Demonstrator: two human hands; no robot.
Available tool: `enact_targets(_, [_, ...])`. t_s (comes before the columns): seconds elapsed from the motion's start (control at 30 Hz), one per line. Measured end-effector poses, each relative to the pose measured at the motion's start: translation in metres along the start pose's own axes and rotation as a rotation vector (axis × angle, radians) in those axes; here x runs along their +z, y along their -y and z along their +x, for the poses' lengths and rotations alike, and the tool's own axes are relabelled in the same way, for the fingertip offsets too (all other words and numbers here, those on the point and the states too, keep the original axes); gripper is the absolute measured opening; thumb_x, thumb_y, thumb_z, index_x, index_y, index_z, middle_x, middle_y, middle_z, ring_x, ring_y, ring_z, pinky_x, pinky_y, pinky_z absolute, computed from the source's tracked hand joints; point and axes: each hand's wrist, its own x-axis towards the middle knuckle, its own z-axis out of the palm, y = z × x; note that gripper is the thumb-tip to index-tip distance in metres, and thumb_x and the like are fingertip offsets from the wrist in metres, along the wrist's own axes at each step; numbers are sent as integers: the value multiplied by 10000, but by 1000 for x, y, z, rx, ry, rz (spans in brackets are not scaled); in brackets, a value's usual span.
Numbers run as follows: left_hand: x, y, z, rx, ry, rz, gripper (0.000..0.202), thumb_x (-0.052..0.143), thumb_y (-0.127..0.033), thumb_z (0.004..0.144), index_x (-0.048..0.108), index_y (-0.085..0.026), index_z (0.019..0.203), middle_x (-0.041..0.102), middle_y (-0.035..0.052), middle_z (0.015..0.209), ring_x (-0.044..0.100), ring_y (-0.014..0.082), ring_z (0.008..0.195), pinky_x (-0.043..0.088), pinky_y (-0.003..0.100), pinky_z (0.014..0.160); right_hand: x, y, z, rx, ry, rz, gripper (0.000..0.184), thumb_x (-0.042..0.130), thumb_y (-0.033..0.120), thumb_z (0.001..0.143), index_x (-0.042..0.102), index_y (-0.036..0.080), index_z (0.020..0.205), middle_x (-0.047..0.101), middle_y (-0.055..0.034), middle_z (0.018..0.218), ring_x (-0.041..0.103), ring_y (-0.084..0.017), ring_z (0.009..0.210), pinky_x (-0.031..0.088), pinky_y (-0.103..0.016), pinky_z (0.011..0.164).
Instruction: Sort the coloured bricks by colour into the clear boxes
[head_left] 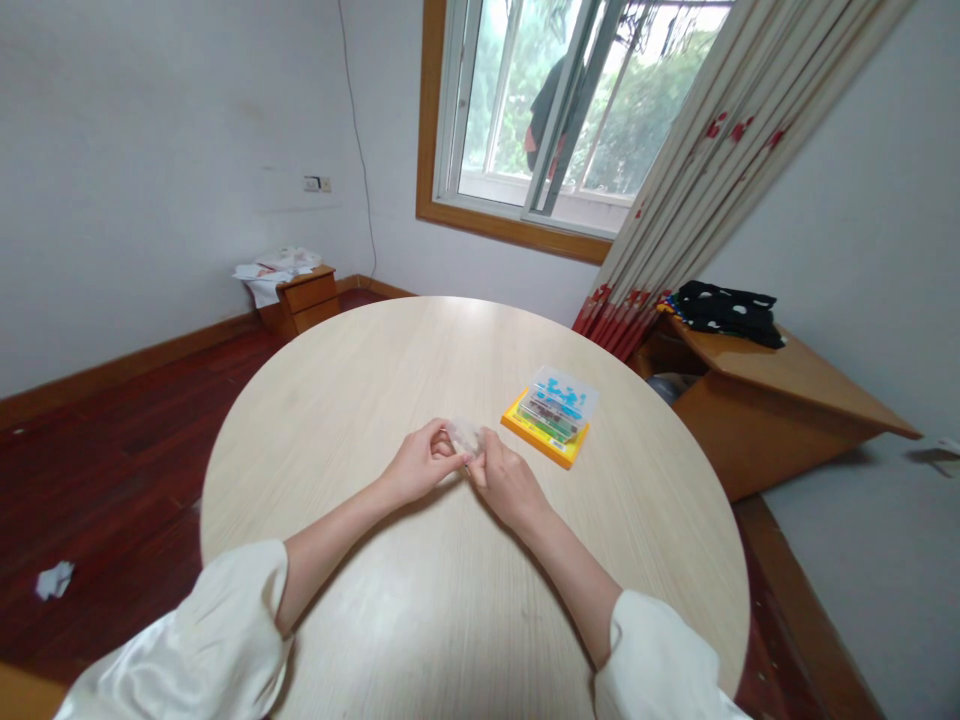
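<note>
Over the middle of the round table, my left hand and my right hand come together on a small translucent, whitish plastic bag. Fingertips of both hands pinch it from either side. What the bag contains, if anything, is too small to make out. Just to the right of my right hand lies a flat yellow box. A clear plastic case with blue, brown and green printed layers rests on top of it, slightly tilted.
The pale wooden round table fills the foreground. Behind it on the right stands a wooden cabinet with folded black cloth on top. A small drawer unit with papers is at the back left. Crumpled paper lies on the floor.
</note>
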Motion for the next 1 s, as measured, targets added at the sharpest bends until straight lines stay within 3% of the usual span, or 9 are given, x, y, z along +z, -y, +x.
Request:
enact_targets(0.13, [-3,0,1,49,35,40,341,641,-258,709,503,-141,999,632,44,885,606,130,749,482,260,680,-4,-6,1,29,-32,124,309,366,122,808,476,97,1096,666,-109,774,630,-199,654,452,-268,578])
enact_targets(0.43, [-16,-4,0,209,63,361,455,629,-179,717,499,-139,1151,595,73,982,554,138,782,469,308,763,-4,-14,0,92,-74,262,276,386,129,789,497,155,1041,649,-89,828,617,-207,733,456,-290,648])
enact_targets(0.63, [-22,-7,-2,335,141,499,459,595,-143,725,489,-176,1170,570,80,1085,547,142,842,465,315,808,-5,-20,0,102,-140,333,246,392,107,745,508,180,949,629,-69,839,602,-194,766,463,-302,703])
enact_targets(0.83, [-22,-13,-4,375,182,555,520,529,-36,629,511,-192,1125,527,85,1172,507,194,1081,441,344,916,-3,-22,1,76,-171,369,266,385,80,731,510,179,944,636,-84,888,606,-200,829,472,-333,766])
enact_targets(1.0, [-24,-12,-5,408,207,633,536,491,-6,621,517,-196,1122,482,97,1214,473,206,1151,404,377,988,-3,-24,0,49,-181,387,316,395,44,696,516,181,954,645,-93,949,608,-206,901,468,-366,832])
